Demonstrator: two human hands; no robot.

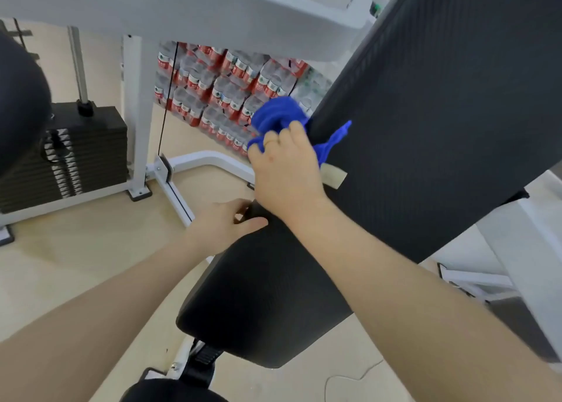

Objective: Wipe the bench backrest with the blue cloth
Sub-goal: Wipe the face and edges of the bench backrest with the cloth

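Note:
The black padded bench backrest (441,122) slopes up to the right, above the black seat pad (267,304). My right hand (287,170) grips the bunched blue cloth (279,116) against the backrest's left edge, near its lower corner. A tail of the cloth lies across the pad. A beige tag (334,178) hangs just below my hand. My left hand (225,222) grips the far corner of the seat pad, thumb on top and fingers curled round the edge.
A white machine frame (140,103) with a cable and a black weight stack (64,155) stands on the left. Shrink-wrapped packs of bottles (228,94) are piled behind. A black roller pad (21,103) sits at far left, another at the bottom edge.

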